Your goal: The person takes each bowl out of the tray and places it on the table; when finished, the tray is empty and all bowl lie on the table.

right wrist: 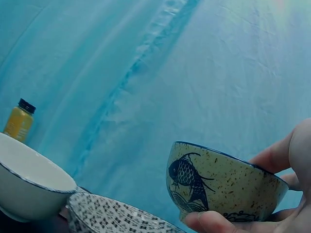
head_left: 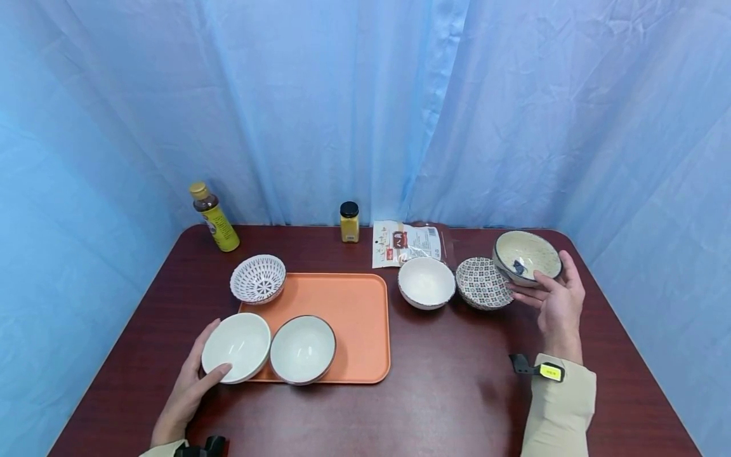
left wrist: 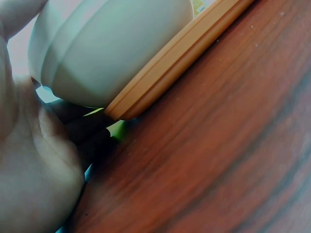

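In my right hand is a speckled bowl with a dark rim; the right wrist view shows a blue fish on its outside. I hold it tilted above the table, close to a patterned bowl. A plain white bowl sits at the orange tray's left front corner, and my left hand grips its side, thumb at the rim. Right beside it on the tray stands a pale bowl with a brown rim. Some left fingers are in shadow in the left wrist view.
A bowl with dark strokes overlaps the tray's back left corner. Left of the patterned bowl stands a white bowl, before a spice packet. A black-lidded yellow jar and a yellow-labelled bottle stand along the back.
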`<action>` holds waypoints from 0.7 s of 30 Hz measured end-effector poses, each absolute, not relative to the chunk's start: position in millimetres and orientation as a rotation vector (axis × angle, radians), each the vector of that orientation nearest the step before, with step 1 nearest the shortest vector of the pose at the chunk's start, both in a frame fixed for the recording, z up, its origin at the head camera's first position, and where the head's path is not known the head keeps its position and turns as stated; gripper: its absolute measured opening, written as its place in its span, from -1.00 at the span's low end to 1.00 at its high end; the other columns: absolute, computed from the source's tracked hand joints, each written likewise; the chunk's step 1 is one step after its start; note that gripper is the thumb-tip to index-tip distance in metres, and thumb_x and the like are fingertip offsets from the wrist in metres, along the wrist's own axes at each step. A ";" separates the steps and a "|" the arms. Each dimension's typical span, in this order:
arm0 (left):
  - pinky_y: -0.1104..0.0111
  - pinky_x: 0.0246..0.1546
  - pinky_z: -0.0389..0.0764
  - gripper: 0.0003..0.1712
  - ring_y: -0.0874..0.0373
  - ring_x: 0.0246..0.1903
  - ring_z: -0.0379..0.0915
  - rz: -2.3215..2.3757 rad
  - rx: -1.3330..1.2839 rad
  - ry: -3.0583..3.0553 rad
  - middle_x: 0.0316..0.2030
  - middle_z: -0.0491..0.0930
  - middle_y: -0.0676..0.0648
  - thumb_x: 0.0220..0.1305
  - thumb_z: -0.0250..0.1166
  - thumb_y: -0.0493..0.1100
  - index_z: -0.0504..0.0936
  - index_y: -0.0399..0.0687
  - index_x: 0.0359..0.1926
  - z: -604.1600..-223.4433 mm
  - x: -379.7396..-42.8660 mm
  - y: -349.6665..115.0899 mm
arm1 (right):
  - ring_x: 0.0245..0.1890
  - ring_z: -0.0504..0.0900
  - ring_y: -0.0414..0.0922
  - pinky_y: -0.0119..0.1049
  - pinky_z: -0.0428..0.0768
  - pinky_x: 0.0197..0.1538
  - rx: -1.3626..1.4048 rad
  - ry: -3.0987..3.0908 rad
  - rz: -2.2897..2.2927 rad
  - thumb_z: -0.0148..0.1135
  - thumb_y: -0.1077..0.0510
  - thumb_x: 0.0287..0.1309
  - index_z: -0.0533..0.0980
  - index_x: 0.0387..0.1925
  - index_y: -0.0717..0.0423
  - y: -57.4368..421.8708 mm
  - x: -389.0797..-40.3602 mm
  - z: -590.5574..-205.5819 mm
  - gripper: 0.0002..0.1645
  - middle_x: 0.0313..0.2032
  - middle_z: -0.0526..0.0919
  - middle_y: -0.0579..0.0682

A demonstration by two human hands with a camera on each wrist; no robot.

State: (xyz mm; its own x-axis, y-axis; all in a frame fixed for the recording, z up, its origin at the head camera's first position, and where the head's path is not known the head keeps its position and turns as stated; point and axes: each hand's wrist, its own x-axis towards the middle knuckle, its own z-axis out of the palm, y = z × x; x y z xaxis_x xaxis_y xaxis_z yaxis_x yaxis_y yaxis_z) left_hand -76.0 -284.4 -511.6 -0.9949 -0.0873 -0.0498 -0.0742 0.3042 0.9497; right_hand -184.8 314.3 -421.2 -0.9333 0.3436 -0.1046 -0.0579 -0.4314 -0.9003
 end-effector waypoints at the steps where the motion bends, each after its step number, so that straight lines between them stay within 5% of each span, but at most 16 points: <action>1: 0.77 0.02 0.16 -0.05 0.68 0.20 0.06 -1.840 0.155 -2.527 0.39 0.04 0.37 0.33 0.24 -0.23 -0.05 0.13 0.60 -511.7 -76.0 -284.5 | -0.58 0.77 0.05 -0.19 0.66 -0.56 -0.410 -1.505 2.437 0.01 0.33 0.41 -0.07 0.59 -0.25 317.1 -184.3 -422.0 -0.10 0.55 -0.06 0.02; 8: 0.76 0.03 0.16 -0.05 0.68 0.20 0.06 -1.852 0.125 -2.509 0.39 0.04 0.38 0.32 0.24 -0.27 -0.05 0.08 0.60 -512.5 -75.7 -284.9 | -0.61 0.75 0.09 -0.15 0.65 -0.58 -0.460 -1.430 2.424 -0.04 0.36 0.41 -0.08 0.59 -0.26 335.8 -181.2 -426.8 -0.10 0.57 -0.14 0.06; 16: 0.79 0.02 0.12 -0.03 0.71 0.21 0.01 -1.828 0.160 -2.543 0.54 0.00 -0.07 0.33 0.25 -0.22 -0.08 0.06 0.61 -509.5 -75.9 -283.5 | -0.61 0.75 0.09 -0.17 0.65 -0.59 -0.508 -1.387 2.404 -0.04 0.34 0.42 -0.09 0.59 -0.29 351.8 -177.3 -438.1 -0.10 0.59 -0.20 0.08; 21: 0.80 0.03 0.12 -0.03 0.74 0.21 0.00 -1.824 0.161 -2.548 0.55 0.00 0.01 0.33 0.25 -0.21 -0.08 0.04 0.61 -507.8 -74.2 -283.3 | -0.62 0.75 0.07 -0.19 0.64 -0.59 -0.567 -1.415 2.377 -0.04 0.34 0.42 -0.08 0.59 -0.30 358.6 -177.7 -448.8 -0.11 0.60 -0.20 0.01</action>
State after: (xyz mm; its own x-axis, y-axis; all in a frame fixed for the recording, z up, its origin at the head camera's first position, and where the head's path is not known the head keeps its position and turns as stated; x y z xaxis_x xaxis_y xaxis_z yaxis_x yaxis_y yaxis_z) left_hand -74.2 -283.3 -507.8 -0.9947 -0.0857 -0.0566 -0.0812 0.3187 0.9444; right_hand -177.7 358.6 -448.8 -0.8712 0.4593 -0.1734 -0.0667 -0.4607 -0.8851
